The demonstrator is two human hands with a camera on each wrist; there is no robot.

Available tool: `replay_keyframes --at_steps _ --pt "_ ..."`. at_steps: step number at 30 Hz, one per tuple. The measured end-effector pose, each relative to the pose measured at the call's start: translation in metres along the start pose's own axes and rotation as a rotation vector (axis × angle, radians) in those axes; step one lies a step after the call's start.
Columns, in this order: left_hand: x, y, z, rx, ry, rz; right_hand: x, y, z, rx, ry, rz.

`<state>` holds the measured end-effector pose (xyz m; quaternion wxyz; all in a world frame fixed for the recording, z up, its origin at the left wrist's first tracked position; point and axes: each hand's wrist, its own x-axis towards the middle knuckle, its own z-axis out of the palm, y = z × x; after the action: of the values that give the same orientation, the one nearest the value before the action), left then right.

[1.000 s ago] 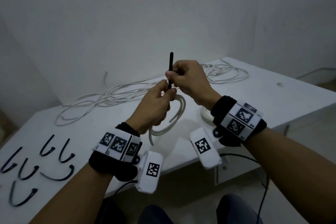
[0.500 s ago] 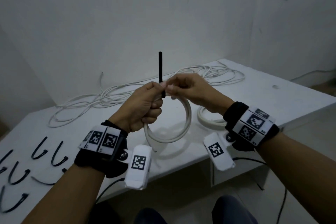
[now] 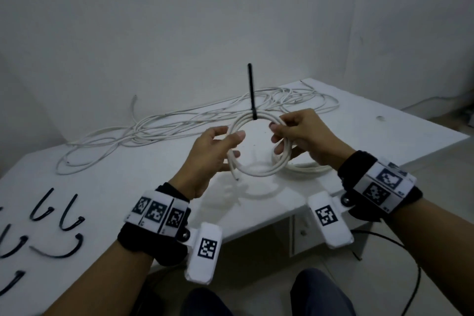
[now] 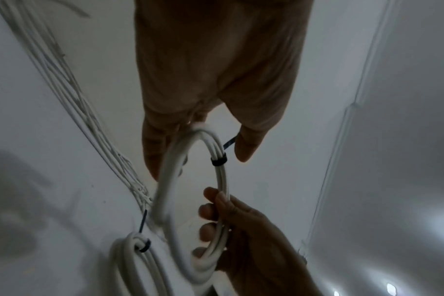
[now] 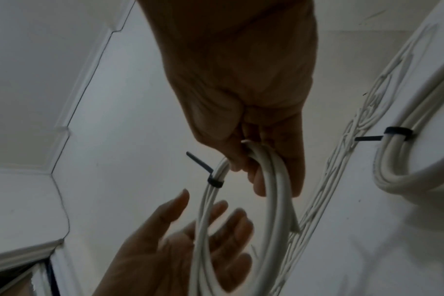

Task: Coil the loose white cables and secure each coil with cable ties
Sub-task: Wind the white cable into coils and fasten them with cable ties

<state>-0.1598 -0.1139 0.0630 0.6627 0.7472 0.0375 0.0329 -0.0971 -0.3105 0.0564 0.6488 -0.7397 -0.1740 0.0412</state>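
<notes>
From the head view, the white coil (image 3: 256, 151) hangs above the bench (image 3: 384, 136) between both hands, a black cable tie (image 3: 252, 95) cinched round its far side with the tail sticking straight up. The right hand (image 3: 305, 136) has its fingers curled round the coil's right side; the left hand (image 3: 210, 154) sits at the left side, thumb and fingers loosely around the strands. Behind lie the loose white cables (image 3: 179, 126) not yet coiled, and spare ties (image 3: 66, 213) wait at the near left of the bench. This coil looks tied, so the judgement is that setting it down and starting on the loose cables comes next. The left wrist view adds something: a second coil (image 4: 129, 266) resting on the bench with its own tie (image 4: 143, 247), partly hidden behind the right hand in the head view; it also shows the left fingers (image 4: 152, 152) fairly straight beside the strands, not clamped. The right wrist view confirms the right fingers (image 5: 264, 180) wrapped round the bundle, the left palm spread and relaxed below, and the finished coil's tie (image 5: 398, 133) at far right.
</notes>
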Motion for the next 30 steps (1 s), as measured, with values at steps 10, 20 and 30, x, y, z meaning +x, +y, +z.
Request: replay_keyframes --at_steps 10,20,30 --pt "-0.001 -0.023 0.019 0.422 -0.334 0.406 -0.012 0.021 -0.050 0.056 0.095 0.159" --pt "0.020 -0.026 0.054 0.610 -0.167 0.405 -0.015 0.023 -0.064 0.079 0.077 0.152" --pt "0.055 -0.026 0.089 0.535 -0.165 0.142 0.007 0.039 -0.080 -0.167 0.225 0.184"
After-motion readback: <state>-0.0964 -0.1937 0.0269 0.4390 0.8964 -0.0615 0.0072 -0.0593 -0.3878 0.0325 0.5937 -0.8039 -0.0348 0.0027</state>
